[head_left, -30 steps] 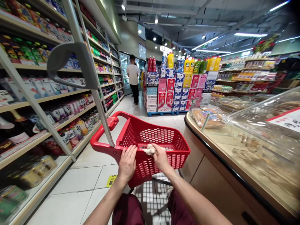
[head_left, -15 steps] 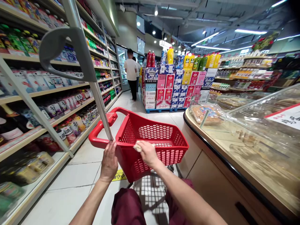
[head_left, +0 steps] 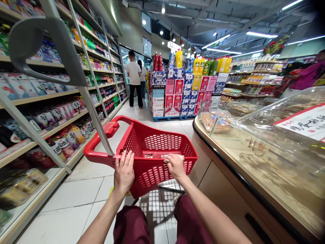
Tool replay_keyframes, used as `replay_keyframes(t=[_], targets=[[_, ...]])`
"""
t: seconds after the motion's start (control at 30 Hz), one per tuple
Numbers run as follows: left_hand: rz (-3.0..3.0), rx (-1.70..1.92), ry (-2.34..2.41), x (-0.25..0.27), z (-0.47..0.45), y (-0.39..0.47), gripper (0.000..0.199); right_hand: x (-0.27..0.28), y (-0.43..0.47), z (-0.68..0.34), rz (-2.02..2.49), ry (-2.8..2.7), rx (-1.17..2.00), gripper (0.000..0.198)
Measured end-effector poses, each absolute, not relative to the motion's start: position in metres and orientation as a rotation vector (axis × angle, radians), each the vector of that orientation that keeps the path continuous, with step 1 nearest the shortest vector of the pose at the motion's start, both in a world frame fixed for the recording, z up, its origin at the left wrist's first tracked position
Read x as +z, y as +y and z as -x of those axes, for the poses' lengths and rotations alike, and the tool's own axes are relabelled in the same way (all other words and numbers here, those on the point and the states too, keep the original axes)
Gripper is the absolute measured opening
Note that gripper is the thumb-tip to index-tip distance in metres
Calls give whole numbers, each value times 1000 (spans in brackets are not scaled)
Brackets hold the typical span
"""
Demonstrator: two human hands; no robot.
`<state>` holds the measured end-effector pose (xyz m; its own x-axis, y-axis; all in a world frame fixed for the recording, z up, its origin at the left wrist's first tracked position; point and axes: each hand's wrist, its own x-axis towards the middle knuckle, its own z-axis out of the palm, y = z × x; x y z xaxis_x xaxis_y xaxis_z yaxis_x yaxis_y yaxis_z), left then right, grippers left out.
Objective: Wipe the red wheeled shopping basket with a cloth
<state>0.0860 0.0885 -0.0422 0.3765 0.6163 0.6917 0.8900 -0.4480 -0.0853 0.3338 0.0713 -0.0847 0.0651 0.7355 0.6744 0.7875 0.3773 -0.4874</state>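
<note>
A red plastic shopping cart with perforated sides stands in front of me, its basket facing right. My left hand lies on the near rim beside the foot of a metal pole, fingers stretched out and holding nothing. Further right along the same rim, my right hand is closed around a crumpled pale cloth. Only small bits of the cloth show at the edges of the fingers. At the pole's upper end sits a grey plastic handle.
Drink shelves line the left side. On the right is a display counter with clear covers. Stacked drink cartons rise beyond the cart. Two people stand in the aisle, and another person is at far right.
My right hand has slid right along the near rim with the cloth. The left hand stays on the rim near the pole. The view has shifted, and a person appears at far right.
</note>
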Motion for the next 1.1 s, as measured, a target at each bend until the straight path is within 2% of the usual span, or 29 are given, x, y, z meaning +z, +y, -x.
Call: replay_keyframes(t=[0.13, 0.3, 0.5, 0.57, 0.77, 0.93, 1.1], targets=[[2236, -735, -1332, -52, -123, 80, 54, -87, 73, -345, 1486, -1528, -83, 33], [2319, -587, -1359, -67, -164, 75, 53, -85, 81, -324, 1309, -1819, -40, 38], [2343, -579, -1312, -73, -162, 77, 58, -104, 64, -411, 1639, -1462, -144, 33], [2312, -609, -1361, -76, -167, 77, 58, -105, 65, -403, 1659, -1422, -179, 33], [2326, -641, -1317, -80, -170, 77, 60, -97, 66, -383, 1452, -1764, -149, 34], [2320, -646, -1336, -80, -171, 76, 59, -103, 61, -412, 1650, -1410, -192, 34], [2317, -645, -1343, -79, -172, 75, 60, -104, 68, -379, 1438, -1739, -194, 35]])
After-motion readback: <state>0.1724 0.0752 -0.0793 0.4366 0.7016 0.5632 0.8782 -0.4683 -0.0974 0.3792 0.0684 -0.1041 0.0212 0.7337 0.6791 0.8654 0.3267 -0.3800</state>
